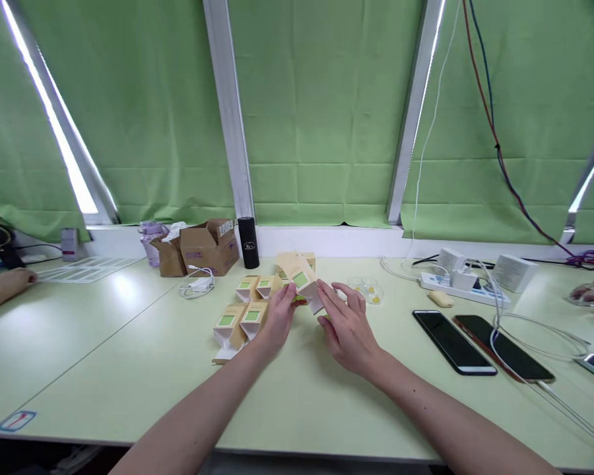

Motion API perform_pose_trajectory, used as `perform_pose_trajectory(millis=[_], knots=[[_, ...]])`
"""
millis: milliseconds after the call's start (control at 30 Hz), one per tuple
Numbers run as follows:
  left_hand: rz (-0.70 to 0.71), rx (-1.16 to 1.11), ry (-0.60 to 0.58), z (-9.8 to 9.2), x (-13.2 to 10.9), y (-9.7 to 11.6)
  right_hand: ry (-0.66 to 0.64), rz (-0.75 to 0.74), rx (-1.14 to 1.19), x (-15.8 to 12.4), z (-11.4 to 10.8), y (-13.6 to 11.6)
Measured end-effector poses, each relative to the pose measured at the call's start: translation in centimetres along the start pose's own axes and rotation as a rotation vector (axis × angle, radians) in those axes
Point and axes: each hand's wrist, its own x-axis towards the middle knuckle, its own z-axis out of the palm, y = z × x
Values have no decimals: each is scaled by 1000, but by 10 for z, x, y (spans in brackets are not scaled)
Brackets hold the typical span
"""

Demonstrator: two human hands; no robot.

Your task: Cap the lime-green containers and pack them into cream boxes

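A small kraft-and-white cardboard box (299,276) with a green panel is held tilted above the table. My left hand (278,316) is closed around its lower left side, with a bit of bright green showing by the fingertips. My right hand (349,330) has its fingers stretched out, their tips touching the box's right edge; the thumb is apart, near the white lower end. Left of my hands stand several matching small boxes (226,321), with more behind the held one. A clear plastic tray (375,291) with yellow spots lies beyond my right hand.
Phones (453,341) and a white power strip (462,288) with chargers and loose cables lie to the right. Behind left are an open brown carton (210,247), a black cylinder (248,243) and a coiled white cable (198,282). Another person's hand (14,284) rests at far left.
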Motion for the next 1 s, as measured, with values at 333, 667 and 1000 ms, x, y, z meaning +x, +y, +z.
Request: perform_pose_trajectory(millis=[333, 667, 1000], knots=[[-9, -32, -67, -1, 1, 1, 249, 92, 359, 6, 3, 13], [307, 413, 7, -4, -1, -3, 333, 135, 368, 8, 1, 17], [1058, 1105, -123, 2, -15, 7, 369, 167, 342, 8, 4, 24]])
